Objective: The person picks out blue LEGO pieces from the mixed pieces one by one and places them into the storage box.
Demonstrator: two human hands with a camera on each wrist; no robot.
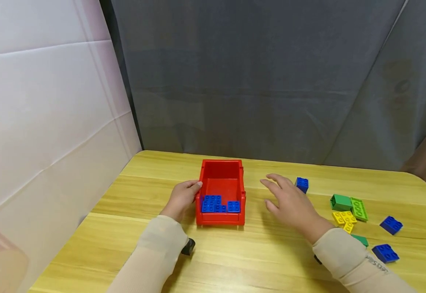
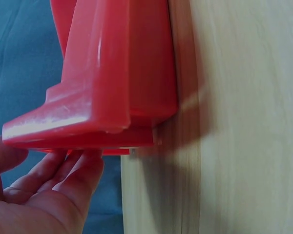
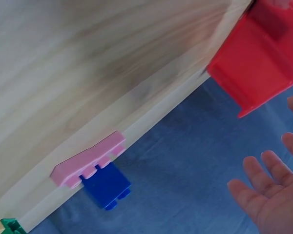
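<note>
A red plastic bin [image 1: 221,218] stands on the table with several blue building bricks [image 1: 211,203] inside, near its front wall. My left hand [image 1: 181,198] grips the bin's left rim; the left wrist view has the thumb on one side of the rim and the fingers [image 2: 80,180] under it. To the right of the bin, my right hand [image 1: 294,205] hovers over the table, fingers spread and holding nothing. Just beyond it is a blue brick [image 1: 302,184]. In the right wrist view a pink brick [image 3: 90,158] lies against that blue brick; the head view hides the pink one.
Right of my right hand lie a green brick [image 1: 341,202], a light green brick [image 1: 359,209], yellow bricks [image 1: 344,219] and two more blue bricks, one farther back [image 1: 391,225] and one nearer [image 1: 385,253]. A green piece [image 1: 361,240] is partly behind my sleeve. A grey curtain [image 1: 234,81] hangs behind the table.
</note>
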